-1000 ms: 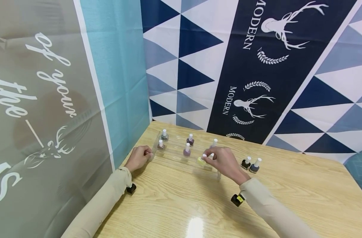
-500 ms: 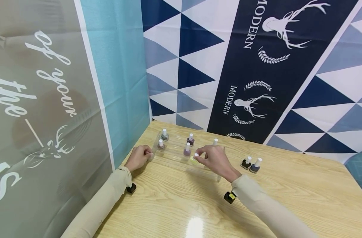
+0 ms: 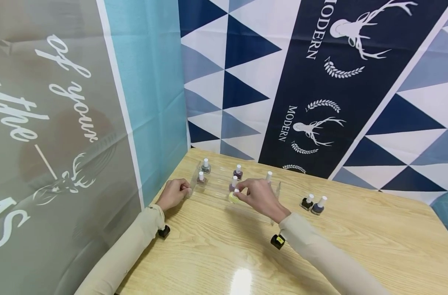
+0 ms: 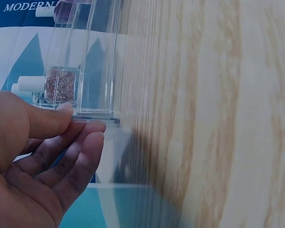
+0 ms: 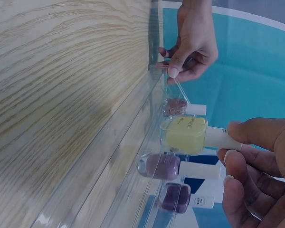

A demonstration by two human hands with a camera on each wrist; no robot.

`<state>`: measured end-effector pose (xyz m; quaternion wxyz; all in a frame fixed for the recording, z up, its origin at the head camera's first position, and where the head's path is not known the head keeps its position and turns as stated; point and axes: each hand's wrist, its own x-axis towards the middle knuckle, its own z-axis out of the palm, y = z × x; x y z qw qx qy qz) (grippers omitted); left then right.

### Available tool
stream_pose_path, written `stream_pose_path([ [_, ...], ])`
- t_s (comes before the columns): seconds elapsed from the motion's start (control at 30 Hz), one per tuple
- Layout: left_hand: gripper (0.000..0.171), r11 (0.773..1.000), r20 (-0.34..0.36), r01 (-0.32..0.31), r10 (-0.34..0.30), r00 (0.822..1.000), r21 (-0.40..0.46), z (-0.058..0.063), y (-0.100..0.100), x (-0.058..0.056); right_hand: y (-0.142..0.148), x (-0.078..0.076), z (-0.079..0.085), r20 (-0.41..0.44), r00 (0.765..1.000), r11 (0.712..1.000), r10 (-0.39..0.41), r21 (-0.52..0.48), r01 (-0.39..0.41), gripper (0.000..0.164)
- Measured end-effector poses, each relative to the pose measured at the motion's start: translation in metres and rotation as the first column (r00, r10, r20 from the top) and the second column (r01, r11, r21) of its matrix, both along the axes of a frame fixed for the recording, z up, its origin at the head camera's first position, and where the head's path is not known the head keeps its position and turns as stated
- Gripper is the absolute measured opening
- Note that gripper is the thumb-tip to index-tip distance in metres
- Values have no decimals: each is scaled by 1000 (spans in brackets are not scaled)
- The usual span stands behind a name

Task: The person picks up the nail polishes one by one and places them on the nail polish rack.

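My right hand (image 3: 259,196) pinches the white cap of a yellow nail polish bottle (image 5: 185,135) between thumb and fingers. The bottle hangs over the front part of a clear stepped display rack (image 4: 97,61). Beside it, a lilac nail polish bottle (image 5: 162,166) stands on the rack, with a dark purple one (image 5: 175,197) behind. At the rack's left end, my left hand (image 3: 171,193) pinches the clear side panel by its front corner. Close to those fingertips stands a glittery, reddish-brown polish bottle (image 4: 61,85).
A grey polish bottle (image 3: 206,168) occupies the rack's back left; another (image 3: 269,176) at back right is partly hidden by my right hand. On the wooden table (image 3: 356,246), right of the rack, stand a black bottle (image 3: 306,203) and a dark blue one (image 3: 318,208). Patterned cloth (image 3: 242,82) hangs behind.
My right hand has carried the yellow bottle leftward along the rack's front, to just before the lilac bottle. The left hand has kept its hold on the rack's end.
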<state>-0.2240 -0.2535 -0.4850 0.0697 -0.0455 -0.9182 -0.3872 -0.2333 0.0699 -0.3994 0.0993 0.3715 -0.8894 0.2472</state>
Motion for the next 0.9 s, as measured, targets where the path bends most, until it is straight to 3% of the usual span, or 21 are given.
stream_pose_path([
  [0.33, 7, 1000, 6, -6, 6, 1000, 2, 1, 1, -1, -15, -1, 0, 44, 998, 999, 39, -22, -38, 6],
  [0.63, 8, 1000, 4, -6, 6, 1000, -3, 4, 0, -2, -29, -4, 0, -6, 999, 999, 41, -14, -41, 4],
  [0.9, 6, 1000, 1, 0, 0, 1000, -9, 4, 3, 0, -35, -3, -4, 7, 998, 998, 55, -38, -54, 5],
])
